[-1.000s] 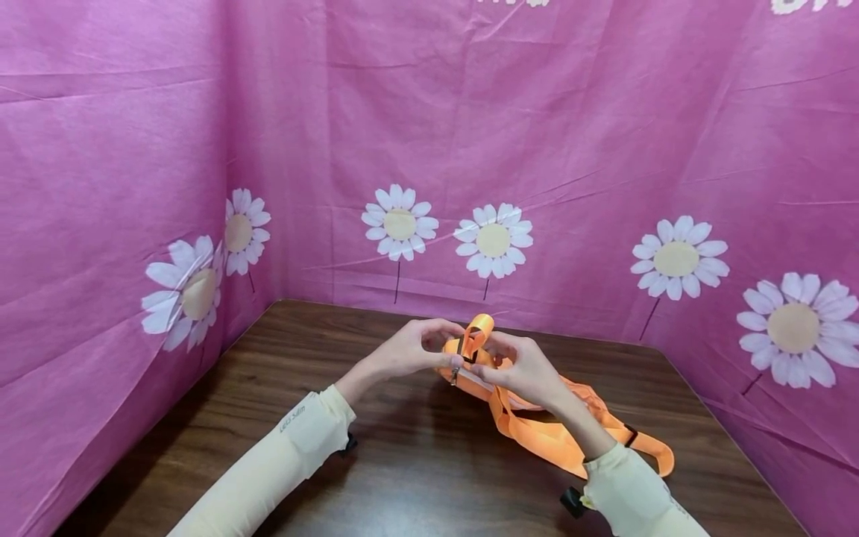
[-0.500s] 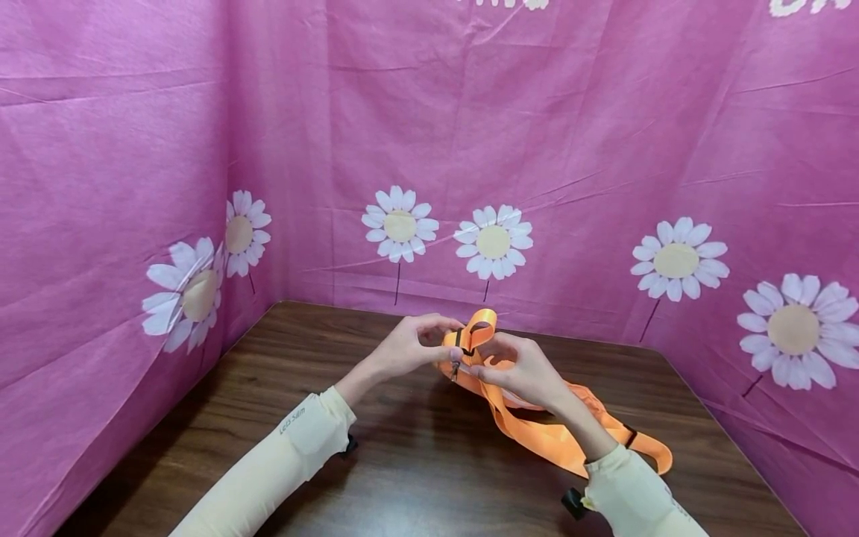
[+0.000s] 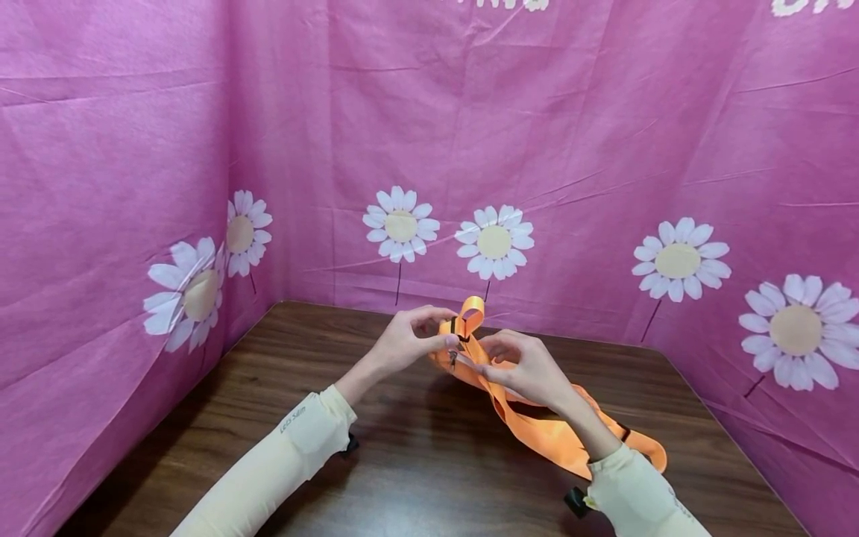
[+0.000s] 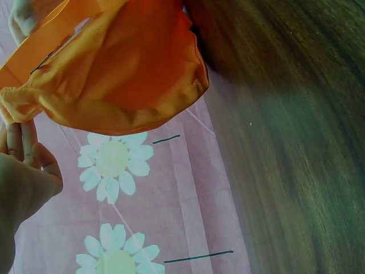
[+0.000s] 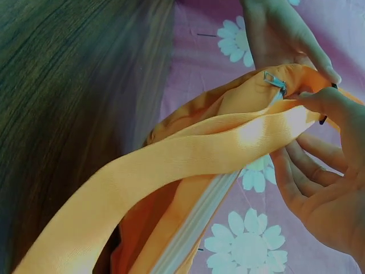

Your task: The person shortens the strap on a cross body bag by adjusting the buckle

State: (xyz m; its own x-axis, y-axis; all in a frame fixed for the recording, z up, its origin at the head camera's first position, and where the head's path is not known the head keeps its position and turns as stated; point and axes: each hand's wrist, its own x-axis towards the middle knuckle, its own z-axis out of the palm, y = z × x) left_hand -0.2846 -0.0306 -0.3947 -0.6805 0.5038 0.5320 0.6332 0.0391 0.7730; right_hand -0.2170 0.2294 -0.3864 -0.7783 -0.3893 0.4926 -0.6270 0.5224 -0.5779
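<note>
An orange waist bag [image 4: 131, 74] with a white zip [image 5: 197, 228] and a long orange strap [image 3: 546, 444] is lifted at its far end between both hands. My left hand [image 3: 397, 341] pinches that end beside a black strap slider [image 3: 461, 328], thumb in front. A loop of strap [image 3: 473, 309] stands up out of the slider. To the right, my right hand [image 3: 530, 369] pinches the strap just below the slider, as the right wrist view shows. The metal zip pull [image 5: 274, 80] hangs near the left thumb. The right forearm hides part of the bag.
The strap trails across the brown wooden table [image 3: 396, 462] towards the right, with a second black slider [image 3: 622, 431] near its end fold. A pink cloth [image 3: 429, 134] printed with daisies encloses the table at the back and sides.
The slider and strap loop have risen and shifted left with my left hand. My right hand has stayed nearly in place, so more strap shows between the hands. The trailing strap end moved slightly left.
</note>
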